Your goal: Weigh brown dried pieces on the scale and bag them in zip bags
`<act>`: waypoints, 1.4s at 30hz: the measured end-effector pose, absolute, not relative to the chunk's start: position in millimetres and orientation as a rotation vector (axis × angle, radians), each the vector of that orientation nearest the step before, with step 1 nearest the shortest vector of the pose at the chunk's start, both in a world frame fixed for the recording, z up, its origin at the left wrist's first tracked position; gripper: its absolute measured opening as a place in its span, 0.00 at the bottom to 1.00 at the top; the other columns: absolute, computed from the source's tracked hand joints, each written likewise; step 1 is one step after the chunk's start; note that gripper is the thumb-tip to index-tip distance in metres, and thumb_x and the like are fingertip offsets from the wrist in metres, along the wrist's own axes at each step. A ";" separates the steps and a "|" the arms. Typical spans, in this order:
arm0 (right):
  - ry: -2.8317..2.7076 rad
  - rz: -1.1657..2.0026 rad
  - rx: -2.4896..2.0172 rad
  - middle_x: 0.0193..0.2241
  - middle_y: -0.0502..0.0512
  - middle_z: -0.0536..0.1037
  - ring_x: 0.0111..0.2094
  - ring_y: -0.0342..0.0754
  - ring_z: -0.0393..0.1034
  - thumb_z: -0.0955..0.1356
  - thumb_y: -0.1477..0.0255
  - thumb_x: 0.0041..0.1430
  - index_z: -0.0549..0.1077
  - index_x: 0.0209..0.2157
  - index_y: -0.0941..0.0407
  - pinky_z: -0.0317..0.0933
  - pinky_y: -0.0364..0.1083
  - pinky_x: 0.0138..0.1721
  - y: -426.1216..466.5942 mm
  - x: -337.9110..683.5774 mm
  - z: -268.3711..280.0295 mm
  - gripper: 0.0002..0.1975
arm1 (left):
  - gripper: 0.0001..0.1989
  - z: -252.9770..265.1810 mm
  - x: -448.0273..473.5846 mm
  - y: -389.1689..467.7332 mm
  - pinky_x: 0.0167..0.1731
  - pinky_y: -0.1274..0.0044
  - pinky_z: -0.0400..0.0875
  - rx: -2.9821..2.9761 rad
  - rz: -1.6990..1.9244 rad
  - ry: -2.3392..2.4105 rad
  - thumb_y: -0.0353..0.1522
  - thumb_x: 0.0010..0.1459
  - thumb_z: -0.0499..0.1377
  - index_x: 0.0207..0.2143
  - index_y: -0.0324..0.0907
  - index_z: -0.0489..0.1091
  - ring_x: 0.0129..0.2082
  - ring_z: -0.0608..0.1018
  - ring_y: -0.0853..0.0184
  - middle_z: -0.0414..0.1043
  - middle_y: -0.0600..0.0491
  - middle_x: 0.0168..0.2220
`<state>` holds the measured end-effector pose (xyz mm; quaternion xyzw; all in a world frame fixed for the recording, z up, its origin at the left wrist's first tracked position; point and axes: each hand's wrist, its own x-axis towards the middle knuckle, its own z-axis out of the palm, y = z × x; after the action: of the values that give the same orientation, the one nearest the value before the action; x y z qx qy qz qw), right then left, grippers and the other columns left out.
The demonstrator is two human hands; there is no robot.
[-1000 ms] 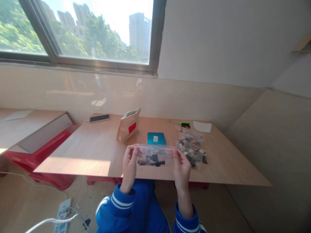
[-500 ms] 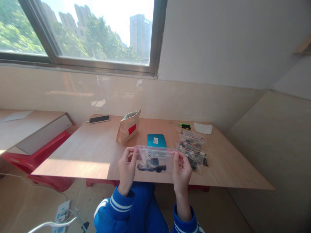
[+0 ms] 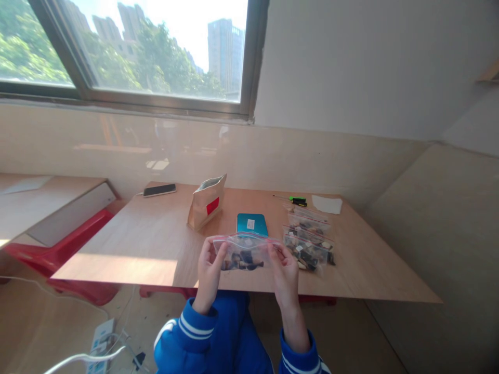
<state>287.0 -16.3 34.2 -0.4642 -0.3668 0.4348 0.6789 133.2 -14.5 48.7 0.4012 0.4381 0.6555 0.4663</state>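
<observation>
A clear zip-lock bag with a red-edged seal is stretched between my two hands, above the front edge of the table. Dark pieces lie inside it, too blurred to name. My left hand pinches the bag's left upper corner, thumb in front. On the other side, my right hand grips the right upper part the same way. The top edge bows apart in the middle. Just behind the bag lies a teal box with a white label, its near side partly covered.
Several filled zip-lock bags lie to the right. Behind them are green-and-black screwdrivers and a white paper. A brown paper pouch with a red label stands left of centre. A phone rests at the back left.
My hands have come closer together, so the bag's taut top edge now bows and its mouth looks parted. The dark pieces inside have shifted.
</observation>
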 end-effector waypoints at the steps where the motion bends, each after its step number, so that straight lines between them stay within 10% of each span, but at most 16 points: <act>1: -0.829 0.971 -1.046 0.34 0.56 0.82 0.40 0.52 0.76 0.71 0.61 0.53 0.76 0.35 0.57 0.66 0.51 0.47 -15.7 287.8 33.4 0.14 | 0.13 49.6 133.3 -13.9 0.25 0.83 0.69 1.000 1.603 1.082 0.41 0.53 0.62 0.34 0.41 0.68 0.28 0.74 0.72 0.72 0.56 0.28; 26: -0.908 0.661 -1.143 0.31 0.58 0.81 0.36 0.52 0.75 0.67 0.58 0.56 0.74 0.30 0.58 0.67 0.51 0.44 -26.7 290.1 51.8 0.16 | 0.11 44.7 136.2 -14.7 0.26 0.83 0.66 0.963 1.650 1.037 0.39 0.53 0.62 0.30 0.40 0.69 0.25 0.71 0.73 0.70 0.58 0.25; 32: -0.972 1.021 -1.029 0.36 0.61 0.81 0.37 0.54 0.77 0.67 0.56 0.56 0.71 0.48 0.57 0.71 0.52 0.39 -24.9 289.8 45.1 0.23 | 0.14 50.7 140.6 -16.3 0.24 0.81 0.69 1.014 1.537 1.003 0.42 0.53 0.61 0.32 0.40 0.71 0.27 0.74 0.71 0.73 0.54 0.28; 42: -0.861 0.741 -1.136 0.31 0.58 0.82 0.37 0.53 0.77 0.70 0.59 0.54 0.72 0.31 0.57 0.68 0.52 0.43 -24.9 298.5 42.8 0.14 | 0.12 49.3 134.6 -16.7 0.20 0.83 0.65 1.056 1.562 1.135 0.41 0.53 0.61 0.30 0.41 0.69 0.23 0.71 0.73 0.70 0.58 0.23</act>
<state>298.5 -24.9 42.8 -0.5089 -0.3858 0.3321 0.6942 134.6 -16.7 49.3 0.4278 0.4596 0.6328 0.4532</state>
